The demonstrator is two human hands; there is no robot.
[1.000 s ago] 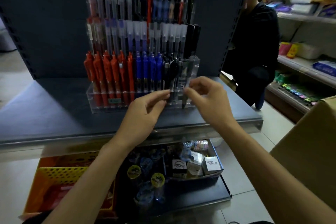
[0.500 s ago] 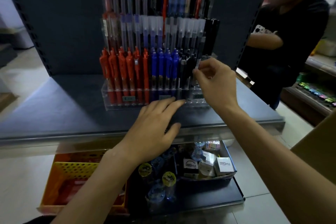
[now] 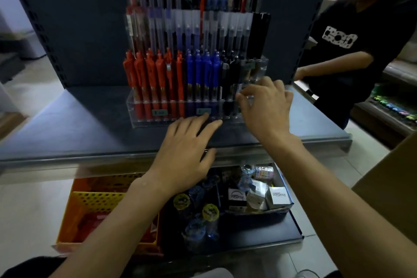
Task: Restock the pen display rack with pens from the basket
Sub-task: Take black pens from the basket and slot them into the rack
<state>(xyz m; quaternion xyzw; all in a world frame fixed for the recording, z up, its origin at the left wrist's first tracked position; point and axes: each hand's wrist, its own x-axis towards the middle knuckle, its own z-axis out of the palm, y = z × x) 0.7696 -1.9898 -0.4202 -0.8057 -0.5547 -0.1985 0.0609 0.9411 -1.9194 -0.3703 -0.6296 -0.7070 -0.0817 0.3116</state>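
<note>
The clear tiered pen display rack (image 3: 144, 123) stands on a dark shelf, with red pens (image 3: 149, 79) at the front left, blue pens (image 3: 203, 74) in the middle and black pens (image 3: 228, 79) on the right. My left hand (image 3: 187, 149) lies flat, its straight fingertips touching the rack's front base. My right hand (image 3: 266, 108) is at the rack's right front, fingers curled, thumb and forefinger pinching the lower barrel of a black pen (image 3: 240, 72) standing in the front row. The orange and yellow basket (image 3: 97, 196) sits on the floor at the lower left, partly hidden by my left arm.
A lower shelf (image 3: 282, 232) holds small boxes (image 3: 278, 196) and tape rolls. A person in a black T-shirt (image 3: 352, 52) stands close on the right, by the shelf's right end. A cardboard box (image 3: 397, 183) fills the right edge.
My right hand has dropped from the pen tops to the lower front of the rack. My left hand has come down from the pen to lie flat at the rack's base.
</note>
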